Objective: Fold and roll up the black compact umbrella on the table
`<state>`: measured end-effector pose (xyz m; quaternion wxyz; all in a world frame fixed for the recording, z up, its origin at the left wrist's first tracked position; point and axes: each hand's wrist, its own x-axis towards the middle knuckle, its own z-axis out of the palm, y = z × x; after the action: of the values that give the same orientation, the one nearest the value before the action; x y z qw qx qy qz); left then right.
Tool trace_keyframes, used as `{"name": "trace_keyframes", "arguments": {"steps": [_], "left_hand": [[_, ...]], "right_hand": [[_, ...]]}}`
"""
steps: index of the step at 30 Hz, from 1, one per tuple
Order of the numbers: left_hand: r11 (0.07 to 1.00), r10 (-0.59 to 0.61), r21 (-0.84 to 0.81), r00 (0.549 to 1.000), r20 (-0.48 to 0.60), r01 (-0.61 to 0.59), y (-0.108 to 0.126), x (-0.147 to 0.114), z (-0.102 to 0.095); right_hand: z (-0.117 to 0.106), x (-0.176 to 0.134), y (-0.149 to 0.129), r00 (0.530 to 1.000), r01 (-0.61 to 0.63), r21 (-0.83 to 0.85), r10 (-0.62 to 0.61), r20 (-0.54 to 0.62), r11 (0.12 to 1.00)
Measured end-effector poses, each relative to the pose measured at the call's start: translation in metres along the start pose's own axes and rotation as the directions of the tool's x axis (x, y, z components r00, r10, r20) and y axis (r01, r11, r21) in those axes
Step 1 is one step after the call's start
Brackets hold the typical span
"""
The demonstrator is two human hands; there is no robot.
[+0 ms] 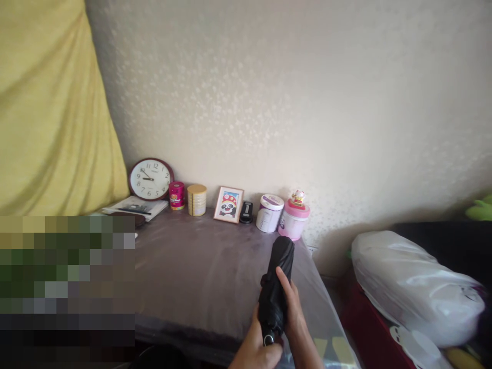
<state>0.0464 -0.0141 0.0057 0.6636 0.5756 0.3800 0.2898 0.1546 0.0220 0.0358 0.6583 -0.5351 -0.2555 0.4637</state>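
Note:
A folded black umbrella is held in front of me over the near right part of the table, its top tilted away toward the wall. My left hand is closed around the lower end, near the handle with a silver ring on it. Against the right side of the rolled canopy lies my right hand, its thumb or finger along the fabric and the rest hidden behind. Past the umbrella's top stands a pink-lidded tub with a small lucky-cat figure on its lid.
Along the wall on the table stand a round clock, a pink can, a yellow-lidded can, a framed panda picture, a black object and a white tub. A stuffed white plastic bag lies at right; a yellow curtain hangs left.

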Motion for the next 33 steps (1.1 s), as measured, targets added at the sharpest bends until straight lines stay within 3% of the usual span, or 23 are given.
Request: {"name": "trace_keyframes", "arguments": {"steps": [4,6,8,11,13,15,18,21,23,25,27,29,31,33], "left_hand": [[0.903,0.059,0.429,0.984,-0.169,0.019,-0.008,0.004,0.003],[0.816,0.048,0.573,0.981,-0.187,0.069,-0.004,0.004,0.002],[0.785,0.102,0.619,0.982,-0.158,0.019,0.005,0.004,-0.001],[0.909,0.091,0.408,0.996,-0.004,-0.081,0.026,0.006,-0.004],[0.987,0.008,0.16,0.987,0.159,-0.034,0.036,0.009,-0.005],[0.999,-0.026,0.025,0.968,0.251,0.02,0.038,0.012,-0.003],[0.992,0.023,0.122,0.99,0.143,-0.04,0.024,0.018,0.002],[0.892,0.163,0.432,0.986,-0.034,-0.133,0.003,0.024,0.007],[0.793,0.176,0.603,0.98,-0.09,-0.087,-0.006,0.026,0.008],[0.747,0.153,0.663,0.983,-0.101,-0.049,-0.008,0.026,0.007],[0.796,0.168,0.597,0.984,-0.059,-0.1,-0.003,0.024,0.005],[0.917,0.1,0.386,0.994,0.032,-0.105,0.007,0.02,0.002],[0.994,-0.027,0.112,0.986,0.163,0.008,0.017,0.016,0.0],[0.996,-0.069,-0.032,0.971,0.227,0.078,0.024,0.013,-0.001]], "right_hand": [[0.003,0.0,-0.006,0.999,-0.036,-0.016,0.036,0.02,0.999],[0.004,0.001,-0.01,1.0,-0.012,0.006,0.012,-0.024,1.0],[0.004,0.002,-0.015,0.998,0.01,0.043,-0.007,-0.067,0.999],[-0.001,0.004,-0.02,0.998,-0.004,0.129,0.012,-0.059,0.992],[-0.005,0.005,-0.023,0.999,-0.029,0.162,0.032,-0.017,0.986],[-0.011,0.006,-0.025,0.999,-0.039,0.124,0.04,-0.006,0.992],[-0.018,0.008,-0.025,0.998,0.003,-0.005,-0.003,-0.058,1.0],[-0.02,0.011,-0.02,0.988,0.052,-0.085,-0.064,-0.14,0.995],[-0.02,0.012,-0.015,0.984,0.059,-0.084,-0.072,-0.166,0.995],[-0.019,0.012,-0.009,0.987,0.05,-0.055,-0.058,-0.151,0.997],[-0.02,0.013,-0.006,0.991,0.032,-0.004,-0.033,-0.128,0.999],[-0.021,0.012,-0.005,0.995,-0.027,0.063,0.033,-0.096,0.998],[-0.023,0.012,-0.007,0.992,-0.127,0.12,0.128,-0.003,0.985],[-0.024,0.013,-0.008,0.977,-0.198,0.134,0.186,0.102,0.971]]}}
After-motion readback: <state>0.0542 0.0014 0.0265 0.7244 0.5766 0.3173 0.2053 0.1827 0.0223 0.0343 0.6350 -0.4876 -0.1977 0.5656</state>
